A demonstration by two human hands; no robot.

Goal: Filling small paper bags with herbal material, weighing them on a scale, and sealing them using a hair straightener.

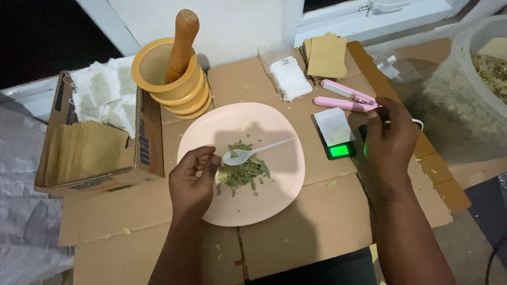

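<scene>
My left hand [194, 179] pinches a white plastic spoon [253, 151] by its bowl end, over a small heap of dried green leaves [242, 171] on a pale pink plate [274, 184]. My right hand [390, 140] hovers just right of a small black pocket scale [338, 142] with a lit green display; a white sachet [332, 125] lies on the scale. The right fingers are curled, and whether they hold anything I cannot tell.
A yellow mortar [174, 79] with a wooden pestle [182, 45] stands behind the plate. A cardboard box [97, 132] of sachets and brown envelopes sits left. A pink sealer [346, 96], brown envelopes [326, 55] and a clear tub [465, 89] of dried herbs lie right.
</scene>
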